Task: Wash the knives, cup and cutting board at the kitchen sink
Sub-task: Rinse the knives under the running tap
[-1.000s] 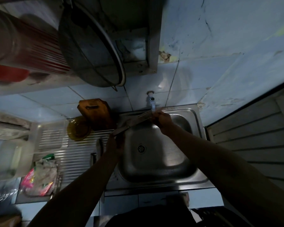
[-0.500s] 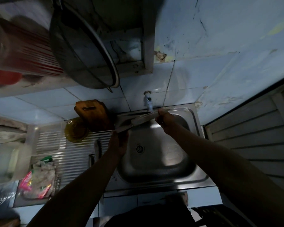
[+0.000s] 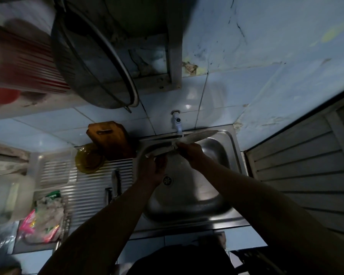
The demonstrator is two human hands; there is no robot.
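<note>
The knife was found shifted rightward under the tap; left hand gripped its handle, right hand pinched the blade. The steel sink was set against blue tiling

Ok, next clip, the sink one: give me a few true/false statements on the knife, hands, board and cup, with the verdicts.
1. Both hands hold one knife over the sink. True: the left hand holds the handle end and the right hand is on the blade.
2. The cutting board lies flat in the basin. False: it leans against the tiled wall behind the drainboard.
3. The knife blade passes under the tap. True.
4. The yellow cup is in the right hand. False: it sits on the drainboard by the board.
5. A second knife lies on the drainboard. True.
</note>
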